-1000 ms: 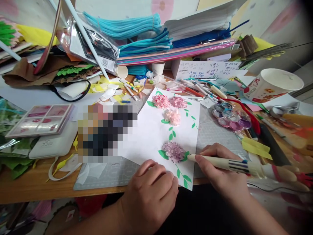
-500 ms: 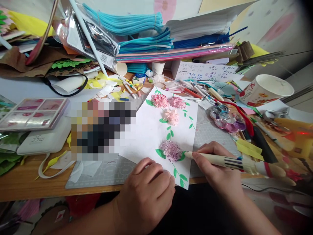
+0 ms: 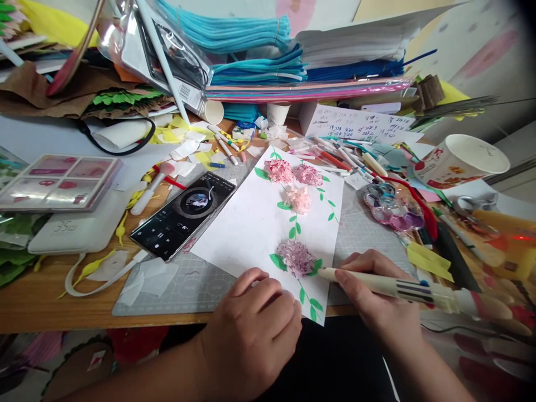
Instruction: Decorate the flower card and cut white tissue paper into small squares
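Lying aslant on the grey cutting mat (image 3: pixel 188 296), its lower corner jutting past the table edge, the white sheet (image 3: pixel 234 229) is where the work is going on. The purple flower (image 3: pixel 296 258) sits low on it, a raised, crumbly-looking mass with a green leaf (image 3: pixel 317 267) on its right side. The tip of a fat cream pen (image 3: pixel 389 286) is right at that leaf's outer end; from where I stand I can't tell whether it touches the paper. The right hand (image 3: pixel 387 312) has thumb and fingers clamped round the barrel near the tip. The left hand (image 3: pixel 259 329) is loosely curled over the sheet's bottom edge; its palm is turned away from me, so I can't say whether anything is in it or how hard it presses.

I'd judge the step to be pen work around this leaf. The next stroke, I'd say, calls for a light touch, the sheet held firm, and the knuckles clear of the raised petals.

Further up the sheet are three pinkish flowers, joined with green leaves. Beyond, a phone (image 3: pixel 184 215) lies to the left, a scalloped plastic dish (image 3: pixel 393 204) to the right, and blue fuzzy stems (image 3: pixel 234 30) are piled at the back.
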{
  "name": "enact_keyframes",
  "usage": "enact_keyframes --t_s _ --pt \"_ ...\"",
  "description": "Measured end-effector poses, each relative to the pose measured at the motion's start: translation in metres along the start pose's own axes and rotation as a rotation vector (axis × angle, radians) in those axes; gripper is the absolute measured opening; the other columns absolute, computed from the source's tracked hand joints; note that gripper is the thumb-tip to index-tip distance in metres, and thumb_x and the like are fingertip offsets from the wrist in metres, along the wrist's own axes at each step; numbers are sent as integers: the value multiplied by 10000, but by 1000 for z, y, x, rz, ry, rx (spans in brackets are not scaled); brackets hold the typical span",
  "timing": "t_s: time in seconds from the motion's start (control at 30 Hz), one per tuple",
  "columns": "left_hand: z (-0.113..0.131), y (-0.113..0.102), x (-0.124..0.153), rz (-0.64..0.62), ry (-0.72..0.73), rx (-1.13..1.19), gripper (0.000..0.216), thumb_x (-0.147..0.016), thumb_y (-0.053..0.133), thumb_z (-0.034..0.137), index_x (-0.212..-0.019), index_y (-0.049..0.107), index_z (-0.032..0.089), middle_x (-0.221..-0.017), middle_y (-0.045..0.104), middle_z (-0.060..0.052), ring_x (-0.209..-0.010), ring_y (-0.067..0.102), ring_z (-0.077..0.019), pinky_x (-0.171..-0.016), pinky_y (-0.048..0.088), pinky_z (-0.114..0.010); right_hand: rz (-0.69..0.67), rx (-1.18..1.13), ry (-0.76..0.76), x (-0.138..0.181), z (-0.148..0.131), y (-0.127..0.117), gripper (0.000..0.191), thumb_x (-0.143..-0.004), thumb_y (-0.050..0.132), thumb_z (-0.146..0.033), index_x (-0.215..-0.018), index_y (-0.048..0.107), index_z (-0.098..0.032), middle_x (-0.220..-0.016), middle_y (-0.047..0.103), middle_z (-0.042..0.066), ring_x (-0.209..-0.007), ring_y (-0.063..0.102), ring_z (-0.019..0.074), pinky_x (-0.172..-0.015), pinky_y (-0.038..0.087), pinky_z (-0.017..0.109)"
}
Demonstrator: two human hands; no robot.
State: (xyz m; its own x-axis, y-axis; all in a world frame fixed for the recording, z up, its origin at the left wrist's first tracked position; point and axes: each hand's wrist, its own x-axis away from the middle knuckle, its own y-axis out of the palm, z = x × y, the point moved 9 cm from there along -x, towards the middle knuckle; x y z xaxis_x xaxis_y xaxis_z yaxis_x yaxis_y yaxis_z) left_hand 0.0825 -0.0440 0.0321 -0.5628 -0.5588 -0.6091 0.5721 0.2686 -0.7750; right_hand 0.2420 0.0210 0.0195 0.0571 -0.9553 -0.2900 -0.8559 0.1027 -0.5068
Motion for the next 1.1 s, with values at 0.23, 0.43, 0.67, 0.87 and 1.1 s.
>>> enact_keyframes --t_s 0.23,0.43,0.67,0.87,1.1 --pt "0 0 -1 -2 -6 14 94 -841 574 103 -783 622 159 -755 635 -12 -740 579 -172 -740 445 -386 26 -16 42 -1 4 0 177 -792 659 -251 -650 557 -222 -589 566 -14 -558 544 151 -483 405 271" --pt "1 0 0 -6 8 7 99 -832 585 110 -756 614 167 -748 630 -11 -747 575 -173 -758 442 -387 -44 -51 31 -1 5 3 158 -783 677 -253 -668 574 -221 -608 591 -10 -564 560 154 -480 415 267" --pt "1 -4 0 28 15 7 110 -845 564 123 -762 608 180 -741 628 -5 -741 577 -161 -791 478 -381 179 -279 106 -2 10 -10 191 -758 678 -236 -616 550 -231 -541 546 -21 -508 539 149 -488 448 281" --pt "2 -7 5 72 39 31 80 -829 574 124 -791 629 168 -745 640 -20 -753 585 -165 -807 511 -380 123 -399 135 9 9 1 146 -787 669 -273 -690 573 -219 -531 525 -37 -473 509 129 -467 436 264" --pt "3 -8 5 59 19 44 89 -820 588 111 -758 631 159 -717 631 -31 -758 597 -181 -776 533 -384 -57 -270 67 12 -6 19 123 -778 679 -235 -704 582 -216 -585 565 -32 -519 525 130 -446 406 241"
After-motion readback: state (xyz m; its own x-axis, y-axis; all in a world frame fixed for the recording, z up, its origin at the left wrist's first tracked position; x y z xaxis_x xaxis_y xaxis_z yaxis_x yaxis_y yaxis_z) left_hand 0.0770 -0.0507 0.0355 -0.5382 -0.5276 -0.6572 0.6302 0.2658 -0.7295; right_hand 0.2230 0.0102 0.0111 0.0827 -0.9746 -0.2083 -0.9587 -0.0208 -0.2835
